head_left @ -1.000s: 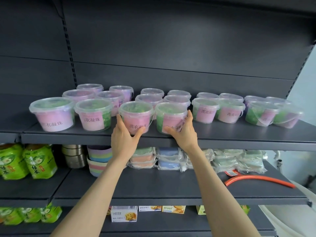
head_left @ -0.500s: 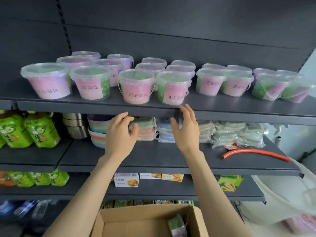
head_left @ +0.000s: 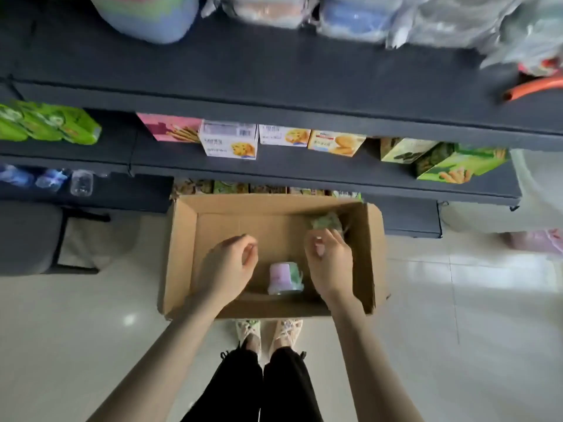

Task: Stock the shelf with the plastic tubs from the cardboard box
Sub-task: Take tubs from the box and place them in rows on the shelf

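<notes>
Your left hand [head_left: 229,267] is held out forward and down, palm turned inward, fingers loosely curled and holding nothing. Your right hand [head_left: 330,263] hangs level with it and just apart, fingers bent downward, thumb side toward the left hand, also holding nothing. Both forearms [head_left: 359,345] are bare, outstretched, converging slightly toward the hands

Dark grey shelving [head_left: 274,71] stands on glossy pale floor tiles [head_left: 457,345], a dark chair [head_left: 27,239] at left.

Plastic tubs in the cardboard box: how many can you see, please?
2. Near tub lies between left hand and right hand; far tub sits just beyond that hand. Hands may hide more.
</notes>
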The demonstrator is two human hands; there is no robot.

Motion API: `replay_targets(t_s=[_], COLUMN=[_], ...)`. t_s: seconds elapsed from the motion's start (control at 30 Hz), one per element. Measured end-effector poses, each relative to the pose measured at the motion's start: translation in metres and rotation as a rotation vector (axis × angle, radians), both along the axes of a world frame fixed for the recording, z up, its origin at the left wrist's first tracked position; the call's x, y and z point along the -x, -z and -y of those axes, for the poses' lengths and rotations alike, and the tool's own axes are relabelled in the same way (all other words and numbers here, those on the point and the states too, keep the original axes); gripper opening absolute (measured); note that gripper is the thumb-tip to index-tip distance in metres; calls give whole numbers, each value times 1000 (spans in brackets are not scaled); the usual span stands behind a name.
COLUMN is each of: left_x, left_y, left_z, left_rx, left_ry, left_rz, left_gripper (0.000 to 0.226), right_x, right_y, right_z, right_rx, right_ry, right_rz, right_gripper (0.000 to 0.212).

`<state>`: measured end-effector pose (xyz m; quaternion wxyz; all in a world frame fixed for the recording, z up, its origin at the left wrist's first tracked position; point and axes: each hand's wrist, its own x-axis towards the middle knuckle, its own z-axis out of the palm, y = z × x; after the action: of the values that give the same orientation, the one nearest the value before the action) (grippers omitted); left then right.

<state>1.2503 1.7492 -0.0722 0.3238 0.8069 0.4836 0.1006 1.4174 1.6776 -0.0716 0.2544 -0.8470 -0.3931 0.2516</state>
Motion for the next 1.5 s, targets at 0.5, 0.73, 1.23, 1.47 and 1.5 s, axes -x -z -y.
replay_targets(t_s=[0.5, 0.73, 1.23, 1.47, 1.5], left_x=[-32, -63, -22, -8, -5], left_y=[295, 336, 323, 321, 321], left_z=[61, 58, 42, 40, 38], left_rx=[819, 1034, 1061, 1156, 1173], left_ry=[-414, -508, -915, -921, -902], left_rz=[-169, -122, -21, 77, 81], left_gripper=[68, 105, 83, 83, 83], right_x=[-11, -20, -27, 0, 3], right_y=[263, 286, 288, 311, 315], right_z=[69, 75, 69, 59, 56], right_rx=[430, 450, 578, 470, 523], right_ry=[159, 364, 545, 505, 486], right_rz=[-128, -8, -142, -547, -561], right_gripper=[30, 48, 92, 110, 113])
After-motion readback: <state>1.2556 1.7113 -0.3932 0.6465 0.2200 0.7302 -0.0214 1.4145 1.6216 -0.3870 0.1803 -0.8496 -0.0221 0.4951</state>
